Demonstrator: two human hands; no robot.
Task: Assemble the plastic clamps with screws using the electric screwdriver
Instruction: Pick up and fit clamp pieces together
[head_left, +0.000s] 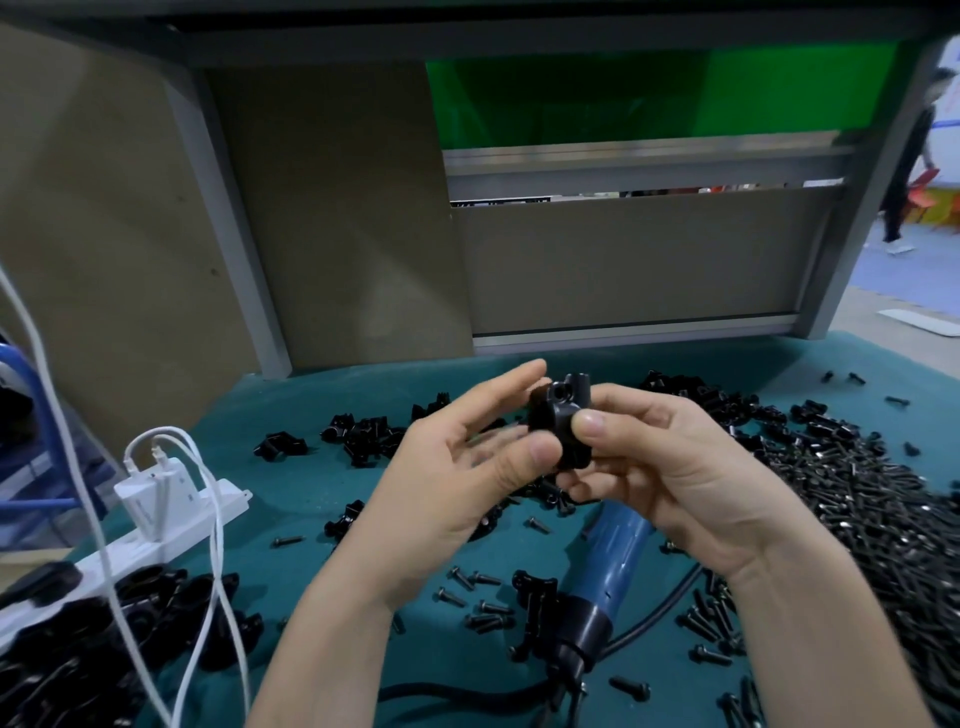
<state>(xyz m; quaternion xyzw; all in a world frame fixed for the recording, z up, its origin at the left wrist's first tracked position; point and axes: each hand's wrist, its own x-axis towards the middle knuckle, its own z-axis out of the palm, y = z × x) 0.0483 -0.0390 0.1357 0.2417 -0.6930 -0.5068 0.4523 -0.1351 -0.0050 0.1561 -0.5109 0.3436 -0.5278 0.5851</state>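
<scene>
Forearms (332, 623): both come in from the near edge and converge above the electric screwdriver (608, 561), with wrists raised off the green mat (291, 493).
Electric screwdriver: lies flat on the mat. Its long axis runs from the black cable end nearest the camera up and away to the blue body. The bit end is hidden under the hands.
Clamp (558, 421): held in the air directly above the screwdriver's far end, between the two hands. A round screw hole near its top faces the camera.
Right hand (675, 467): pinches the clamp, with the thumb on the near face and curled fingers behind and below. It hangs straight over the blue body, so it is the nearer hand to the tool.
Left hand (467, 467): fingers nearly straight and spread, with the thumb tip resting on the clamp's lower left corner. It steadies the clamp and does not grip it.
Screw pile (857, 509): a dense heap to the right of the screwdriver.
Loose screws (478, 597): scattered just left of the screwdriver's black end.
Spare clamp parts (363, 436): beyond and left of the screwdriver.
Likely next: a screw probably goes into the facing hole, and either hand is well placed to fetch one. The right hand would have to hand the clamp over before dropping to the tool.
</scene>
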